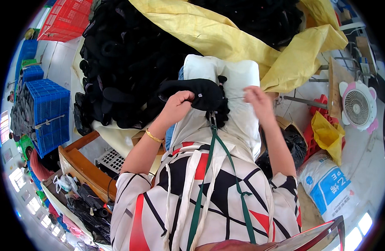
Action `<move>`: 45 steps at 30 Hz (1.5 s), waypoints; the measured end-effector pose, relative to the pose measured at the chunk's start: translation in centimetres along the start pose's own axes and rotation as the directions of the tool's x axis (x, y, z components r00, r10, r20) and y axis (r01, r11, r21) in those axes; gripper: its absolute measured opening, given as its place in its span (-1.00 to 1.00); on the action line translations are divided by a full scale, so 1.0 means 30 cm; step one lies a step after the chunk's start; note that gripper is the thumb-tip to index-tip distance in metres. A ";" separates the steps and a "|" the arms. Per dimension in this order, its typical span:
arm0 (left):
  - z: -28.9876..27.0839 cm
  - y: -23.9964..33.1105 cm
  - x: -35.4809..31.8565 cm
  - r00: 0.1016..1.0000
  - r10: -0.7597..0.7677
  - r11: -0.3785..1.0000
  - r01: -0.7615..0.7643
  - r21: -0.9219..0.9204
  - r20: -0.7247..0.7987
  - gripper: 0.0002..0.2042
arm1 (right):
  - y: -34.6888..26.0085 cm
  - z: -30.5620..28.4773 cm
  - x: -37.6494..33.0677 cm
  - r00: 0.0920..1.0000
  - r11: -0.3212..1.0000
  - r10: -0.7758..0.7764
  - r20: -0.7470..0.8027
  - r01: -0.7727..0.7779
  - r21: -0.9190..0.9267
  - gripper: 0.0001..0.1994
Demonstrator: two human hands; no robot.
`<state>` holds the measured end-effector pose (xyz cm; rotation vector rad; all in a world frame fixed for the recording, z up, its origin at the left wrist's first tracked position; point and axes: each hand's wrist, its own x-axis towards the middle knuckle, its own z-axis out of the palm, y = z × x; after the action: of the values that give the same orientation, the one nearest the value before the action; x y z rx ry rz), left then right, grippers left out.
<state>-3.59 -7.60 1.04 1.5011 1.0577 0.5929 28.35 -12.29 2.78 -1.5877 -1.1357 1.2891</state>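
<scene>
My left hand is closed on a black fabric slipper, held level above my lap with a small pale mark on its side. From the slipper's right end a thin thread runs taut to my right hand. The right fingers pinch together at the thread's end, a little blurred; whether a needle is there is too small to tell. Under the slipper lies a white cloth-covered pad across my lap. Small scissors hang on a green strap, beside a dark tufted bundle.
A large heap of black slippers rises ahead and left, beside yellow woven sacking. Blue crates and a wooden chair stand left. On the right are a white-and-pink fan, a yellow bag and a printed sack.
</scene>
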 end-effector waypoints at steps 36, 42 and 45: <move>0.092 0.071 0.079 0.952 0.307 0.837 -0.271 0.474 0.002 -0.80 | 0.008 -0.089 0.129 0.953 0.792 0.263 -0.149 -0.125 0.598 -0.80; 0.097 0.062 0.191 0.959 0.178 0.574 0.081 0.815 -0.221 -0.69 | 0.096 -0.046 -0.001 0.953 0.878 0.245 -0.180 -0.139 0.459 -0.80; 0.075 -0.018 0.195 0.979 0.082 0.575 0.108 0.811 -0.188 -0.73 | 0.123 -0.018 -0.007 0.972 0.931 0.178 -0.156 -0.115 0.347 -0.79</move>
<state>0.87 -3.71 -1.10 2.2735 1.6452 0.2179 29.46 -13.61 -0.52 -1.5171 -0.6504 1.3197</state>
